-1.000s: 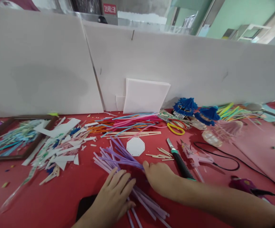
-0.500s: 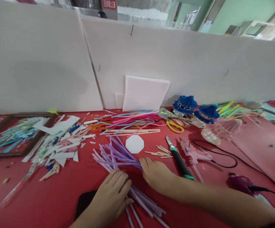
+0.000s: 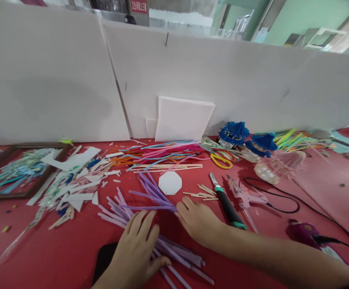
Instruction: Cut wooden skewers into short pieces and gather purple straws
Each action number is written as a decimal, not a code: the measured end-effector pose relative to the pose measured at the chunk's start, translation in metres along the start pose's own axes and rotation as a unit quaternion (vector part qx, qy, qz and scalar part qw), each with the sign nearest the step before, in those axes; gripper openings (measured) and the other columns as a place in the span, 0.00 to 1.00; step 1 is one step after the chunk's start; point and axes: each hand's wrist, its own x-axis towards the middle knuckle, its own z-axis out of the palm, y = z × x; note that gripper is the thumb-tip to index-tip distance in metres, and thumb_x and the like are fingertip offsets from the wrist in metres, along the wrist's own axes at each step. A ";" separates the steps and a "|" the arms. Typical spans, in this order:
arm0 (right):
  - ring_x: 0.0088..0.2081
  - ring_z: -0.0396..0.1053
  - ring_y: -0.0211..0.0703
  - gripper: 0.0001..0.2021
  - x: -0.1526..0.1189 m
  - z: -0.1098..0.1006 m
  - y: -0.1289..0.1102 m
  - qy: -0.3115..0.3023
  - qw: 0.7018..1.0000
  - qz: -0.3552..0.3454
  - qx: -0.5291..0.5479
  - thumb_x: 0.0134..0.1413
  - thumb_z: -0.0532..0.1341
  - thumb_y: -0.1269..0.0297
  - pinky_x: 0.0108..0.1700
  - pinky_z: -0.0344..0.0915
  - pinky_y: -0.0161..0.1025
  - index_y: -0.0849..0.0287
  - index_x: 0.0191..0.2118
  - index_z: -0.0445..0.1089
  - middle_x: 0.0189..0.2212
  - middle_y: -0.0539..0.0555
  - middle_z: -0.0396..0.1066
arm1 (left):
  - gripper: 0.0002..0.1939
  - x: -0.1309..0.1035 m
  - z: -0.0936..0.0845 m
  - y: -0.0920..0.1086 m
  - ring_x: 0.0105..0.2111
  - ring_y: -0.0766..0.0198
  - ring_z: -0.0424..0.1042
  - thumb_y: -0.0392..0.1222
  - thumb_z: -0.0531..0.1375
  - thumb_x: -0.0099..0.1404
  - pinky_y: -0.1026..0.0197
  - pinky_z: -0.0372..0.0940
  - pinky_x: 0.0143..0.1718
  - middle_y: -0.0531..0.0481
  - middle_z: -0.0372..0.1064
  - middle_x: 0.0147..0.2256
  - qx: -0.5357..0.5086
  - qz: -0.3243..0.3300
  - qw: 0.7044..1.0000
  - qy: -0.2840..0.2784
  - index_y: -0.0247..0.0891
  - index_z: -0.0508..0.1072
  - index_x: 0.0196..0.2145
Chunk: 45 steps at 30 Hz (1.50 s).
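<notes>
A bunch of purple pipe cleaners [image 3: 156, 193] is pinched at its near end by my right hand [image 3: 198, 222], its stems fanning toward the upper left. My left hand [image 3: 138, 245] lies over a separate bundle of paler lilac pipe cleaners [image 3: 180, 253], fingers spread and thumb apart. Those lilac stems stick out on both sides of the left hand; their middle is hidden under it. Just beyond the right hand lies a white octagonal plate [image 3: 170, 183] with small holes near its edge. A dark flat object [image 3: 103, 259] is partly covered by the left forearm.
To the right lie a utility knife [image 3: 227, 202], a pink glue gun [image 3: 245, 196] with a black cord, and short sticks [image 3: 203, 193]. Behind are colored pipe cleaners [image 3: 168, 151] and yellow-handled scissors [image 3: 221, 161]. Paper scraps [image 3: 78, 186] pile up at left. White panels [image 3: 237, 80] close off the back.
My left hand has moved slightly left and its fingers have spread. The lilac bundle under it has shifted left, apart from the purple bunch. My right hand stays almost still.
</notes>
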 end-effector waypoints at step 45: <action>0.35 0.65 0.38 0.06 0.197 -0.040 0.098 0.198 0.968 -0.124 0.090 0.54 0.58 0.68 0.39 0.58 0.33 0.62 0.35 0.72 0.34 0.55 0.69 | 0.36 0.171 0.031 -0.087 0.58 0.45 0.52 0.55 0.57 0.58 0.48 0.50 0.56 0.29 0.54 0.57 0.006 -0.207 0.978 0.006 0.24 0.57 0.55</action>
